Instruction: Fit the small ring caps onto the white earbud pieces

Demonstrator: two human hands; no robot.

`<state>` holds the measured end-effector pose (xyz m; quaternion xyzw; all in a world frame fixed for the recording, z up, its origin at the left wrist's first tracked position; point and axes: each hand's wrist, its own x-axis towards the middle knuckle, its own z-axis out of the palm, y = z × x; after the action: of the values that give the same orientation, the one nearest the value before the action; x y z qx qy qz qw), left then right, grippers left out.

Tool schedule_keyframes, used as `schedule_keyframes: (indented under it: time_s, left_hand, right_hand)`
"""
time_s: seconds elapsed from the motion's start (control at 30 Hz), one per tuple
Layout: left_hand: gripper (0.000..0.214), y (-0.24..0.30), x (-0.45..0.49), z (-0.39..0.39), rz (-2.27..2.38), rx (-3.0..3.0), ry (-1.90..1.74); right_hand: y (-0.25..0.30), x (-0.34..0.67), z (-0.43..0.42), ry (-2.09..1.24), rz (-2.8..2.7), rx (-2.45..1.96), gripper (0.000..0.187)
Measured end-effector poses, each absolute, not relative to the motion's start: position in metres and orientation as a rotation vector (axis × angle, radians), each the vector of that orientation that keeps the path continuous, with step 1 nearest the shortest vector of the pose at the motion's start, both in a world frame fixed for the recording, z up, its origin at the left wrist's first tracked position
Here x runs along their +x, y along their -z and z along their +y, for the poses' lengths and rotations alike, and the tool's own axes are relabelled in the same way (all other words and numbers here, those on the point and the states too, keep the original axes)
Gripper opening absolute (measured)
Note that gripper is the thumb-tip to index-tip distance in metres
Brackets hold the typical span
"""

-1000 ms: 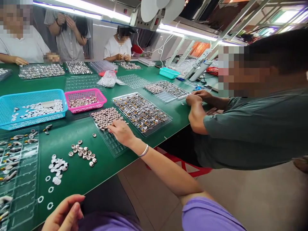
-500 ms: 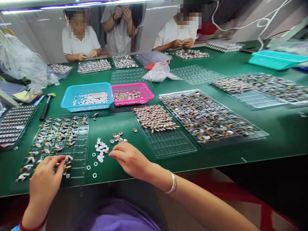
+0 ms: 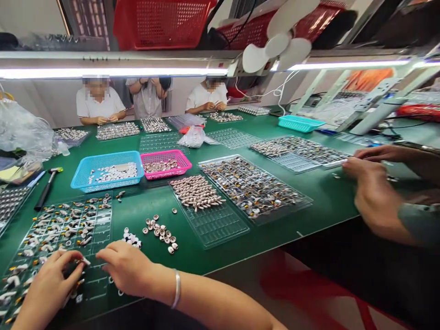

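My left hand (image 3: 54, 283) is closed, thumb and forefinger pinching a small white earphone part (image 3: 85, 261) over a clear compartment tray (image 3: 99, 271). Rows of similar stemmed earphone parts (image 3: 61, 223) fill much of that tray. My right hand (image 3: 132, 266), a silvery bangle at its wrist, is just to the right, fingertips pinched together and pointing at the left hand. What it holds, if anything, is too small to make out. Beyond it lie a pile of white discs (image 3: 131, 237), partly hidden, and loose cup-shaped caps (image 3: 161, 231).
Behind stand a blue basket (image 3: 80, 173) of white pieces and a pink basket (image 3: 188, 161) of caps. A hammer (image 3: 48, 189) lies left. Right are a tray of beige parts (image 3: 195, 191) and a fuller tray (image 3: 252, 185). A co-worker's hands (image 3: 376, 192) work at the far right; other people sit opposite.
My right hand has moved left from the discs and caps, close to my left hand. The view has lifted and turned right, bringing in the shelf, fan and a co-worker's hands.
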<state>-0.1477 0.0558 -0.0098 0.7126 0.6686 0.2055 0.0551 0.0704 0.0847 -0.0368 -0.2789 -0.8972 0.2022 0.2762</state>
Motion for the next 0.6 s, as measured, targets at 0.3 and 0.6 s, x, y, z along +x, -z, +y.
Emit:
schedule_keyframes:
  time_s: [0.3,0.6]
  left_hand:
    - [0.040,0.005,-0.123,0.053,1.962,1.735,-0.935]
    - [0.047,0.019,-0.074,0.026,1.638,1.476,-1.014]
  right_hand:
    - [0.011,0.052,0.097,-0.592,-2.421,-0.757,0.024]
    - [0.011,0.121,0.061,-0.878,-2.051,-0.743,0.015]
